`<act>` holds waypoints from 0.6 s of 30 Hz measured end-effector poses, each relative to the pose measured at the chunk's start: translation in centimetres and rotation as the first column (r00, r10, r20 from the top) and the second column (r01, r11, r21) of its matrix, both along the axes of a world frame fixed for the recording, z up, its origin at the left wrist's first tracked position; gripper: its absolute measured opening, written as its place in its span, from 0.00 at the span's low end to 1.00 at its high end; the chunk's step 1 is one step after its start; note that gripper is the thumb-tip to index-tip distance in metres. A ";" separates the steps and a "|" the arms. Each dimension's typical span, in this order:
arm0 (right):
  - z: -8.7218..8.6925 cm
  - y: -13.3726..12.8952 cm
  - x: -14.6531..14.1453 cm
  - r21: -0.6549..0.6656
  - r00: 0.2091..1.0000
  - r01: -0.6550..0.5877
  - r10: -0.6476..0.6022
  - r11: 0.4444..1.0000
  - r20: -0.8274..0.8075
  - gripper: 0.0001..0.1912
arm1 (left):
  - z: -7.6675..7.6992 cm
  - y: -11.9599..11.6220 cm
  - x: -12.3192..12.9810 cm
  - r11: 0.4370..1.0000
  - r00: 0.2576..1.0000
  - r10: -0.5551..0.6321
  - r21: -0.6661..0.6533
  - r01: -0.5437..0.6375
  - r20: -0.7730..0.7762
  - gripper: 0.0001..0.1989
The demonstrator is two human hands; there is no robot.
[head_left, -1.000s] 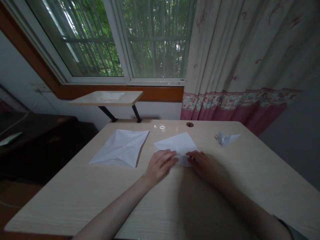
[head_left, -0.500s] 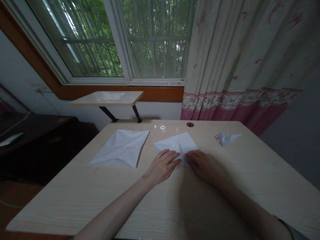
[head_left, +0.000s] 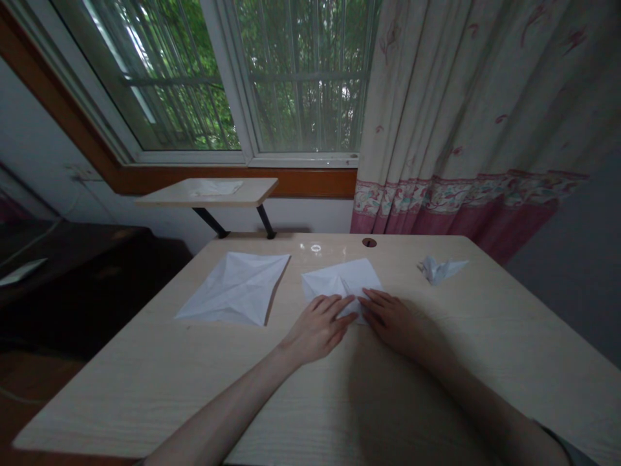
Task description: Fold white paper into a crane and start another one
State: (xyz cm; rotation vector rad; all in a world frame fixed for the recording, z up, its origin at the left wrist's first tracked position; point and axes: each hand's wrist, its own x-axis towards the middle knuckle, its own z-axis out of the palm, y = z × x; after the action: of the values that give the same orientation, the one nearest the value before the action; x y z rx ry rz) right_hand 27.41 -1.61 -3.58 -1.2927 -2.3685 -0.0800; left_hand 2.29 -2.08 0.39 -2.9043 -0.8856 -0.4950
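Note:
A white sheet of folded paper (head_left: 356, 272) lies on the desk in front of me, with creases and a raised fold near its middle. My left hand (head_left: 323, 327) rests on its near left part, fingers stretched out over the paper. From the right, my right hand (head_left: 391, 317) presses on the near right part with its fingers laid out. The fingertips of both hands almost meet; the near edge of the paper is partly hidden beneath them. Neither hand is wrapped round anything.
Left of my hands a larger creased white sheet (head_left: 237, 285) lies spread on the desk (head_left: 252, 401). A folded paper crane (head_left: 439, 268) sits at the right. A small raised shelf (head_left: 165, 194) bears another paper (head_left: 218, 188). Behind are a window and a curtain (head_left: 417, 116).
Both hands stay on the paper. My left hand has slid slightly right, and my right fingers have shifted a little. The paper's left corner has moved slightly right.

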 end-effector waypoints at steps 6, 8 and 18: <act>0.2 0.0 0.2 -0.002 1.000 -0.009 0.009 1.000 0.009 0.20 | -0.1 0.2 -0.1 1.000 1.000 0.018 0.021 -0.018 -0.009 0.20; 0.2 -0.1 0.4 -0.014 1.000 -0.021 0.022 1.000 0.012 0.22 | -0.1 0.3 -0.3 1.000 1.000 0.021 0.018 -0.021 -0.015 0.20; 1.3 0.0 0.3 -0.106 0.990 -0.042 0.027 0.993 -0.140 0.16 | 0.2 0.5 -0.4 0.997 0.996 0.075 0.022 -0.076 0.041 0.16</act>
State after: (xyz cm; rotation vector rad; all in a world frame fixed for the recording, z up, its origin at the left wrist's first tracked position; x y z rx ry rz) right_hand 27.69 -1.63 -2.30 -1.2622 -2.3030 0.1466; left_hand 1.85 -1.63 0.64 -2.8366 -0.9837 -0.5552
